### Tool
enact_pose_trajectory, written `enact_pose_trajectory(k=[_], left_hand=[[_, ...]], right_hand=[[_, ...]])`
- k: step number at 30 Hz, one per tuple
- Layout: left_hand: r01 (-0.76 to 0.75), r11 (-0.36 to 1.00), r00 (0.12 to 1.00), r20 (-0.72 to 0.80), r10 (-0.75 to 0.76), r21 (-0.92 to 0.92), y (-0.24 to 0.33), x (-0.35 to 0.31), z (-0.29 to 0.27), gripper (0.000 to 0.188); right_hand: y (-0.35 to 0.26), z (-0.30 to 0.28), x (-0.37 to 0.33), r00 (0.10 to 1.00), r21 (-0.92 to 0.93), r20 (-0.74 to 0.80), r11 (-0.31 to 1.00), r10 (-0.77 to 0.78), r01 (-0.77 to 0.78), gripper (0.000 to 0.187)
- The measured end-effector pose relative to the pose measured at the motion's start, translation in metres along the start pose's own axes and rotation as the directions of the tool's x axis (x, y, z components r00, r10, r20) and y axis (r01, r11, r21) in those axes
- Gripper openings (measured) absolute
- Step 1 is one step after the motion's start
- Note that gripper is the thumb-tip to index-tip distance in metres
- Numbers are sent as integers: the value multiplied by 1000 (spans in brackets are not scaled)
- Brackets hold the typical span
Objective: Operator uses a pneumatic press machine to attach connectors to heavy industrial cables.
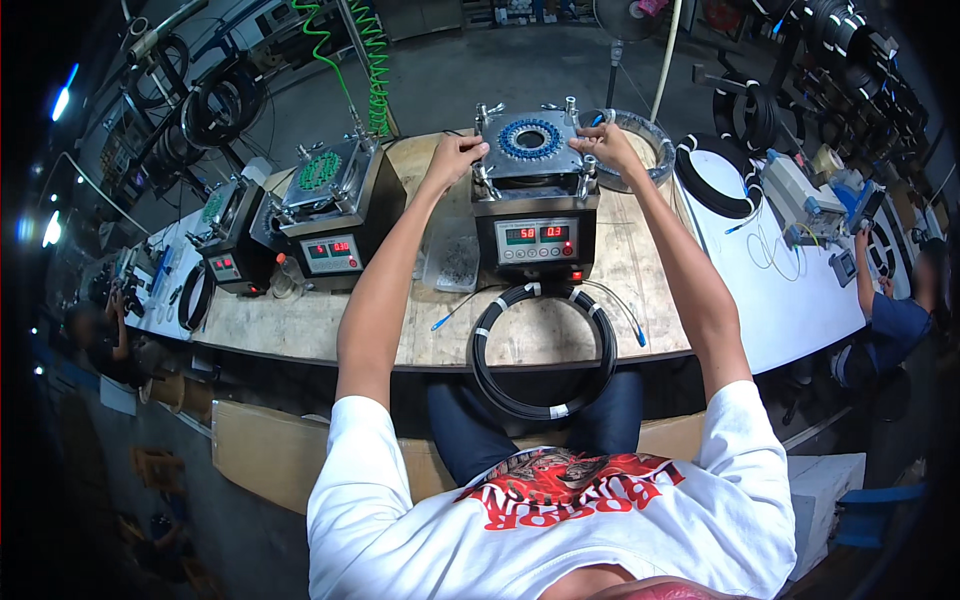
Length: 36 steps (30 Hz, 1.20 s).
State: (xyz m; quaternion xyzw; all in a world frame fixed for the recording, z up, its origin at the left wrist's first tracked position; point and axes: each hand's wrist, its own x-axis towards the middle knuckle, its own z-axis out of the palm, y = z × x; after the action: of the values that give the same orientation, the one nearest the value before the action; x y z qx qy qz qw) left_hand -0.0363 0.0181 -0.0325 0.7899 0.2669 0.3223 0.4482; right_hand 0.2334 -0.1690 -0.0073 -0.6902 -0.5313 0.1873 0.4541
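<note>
In front of me stands a polishing machine (537, 240) with a dark metal body and red lit digits on its front panel. On top lies a square metal plate (500, 165), held between corner posts with clamps and bearing a ring of blue connectors (530, 139). My left hand (458, 163) is closed at the plate's left edge, thumb and finger pinched there. At the right edge my right hand (608, 150) pinches too, close to a corner clamp. A coil of black cable (480, 362) with blue-tipped ends hangs over the table's front edge, against my lap.
Two similar machines with green connector rings, one nearer (335, 220) and one farther (222, 235), stand to the left. A clear tray (452, 265) sits beside my machine. More black coils (715, 205) lie on the right. People work at both ends of the wooden table (640, 290).
</note>
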Motion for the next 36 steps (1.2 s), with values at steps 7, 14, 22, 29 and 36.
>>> enact_pose_trajectory(k=[7,14,22,29,36], left_hand=[[89,995,995,50,-92,50,25,-23,-1,48],[22,1000,953,301,-18,-12,46,-71,-27,93],[-238,965,965,141,222,108,47,-48,-3,99],[-304,905,949,182,259,297,69,14,3,63],[-138,668,989,133,59,731,58,55,40,69]], right_hand=[[6,-4,-21,927,-348,-157,897,-341,271,37],[-4,-23,-69,950,-15,104,955,-294,297,67],[-22,19,-55,965,-77,-109,970,-239,232,66],[-24,11,11,974,-60,-142,984,-174,167,60],[-16,30,65,994,-555,-103,828,32,-85,62]])
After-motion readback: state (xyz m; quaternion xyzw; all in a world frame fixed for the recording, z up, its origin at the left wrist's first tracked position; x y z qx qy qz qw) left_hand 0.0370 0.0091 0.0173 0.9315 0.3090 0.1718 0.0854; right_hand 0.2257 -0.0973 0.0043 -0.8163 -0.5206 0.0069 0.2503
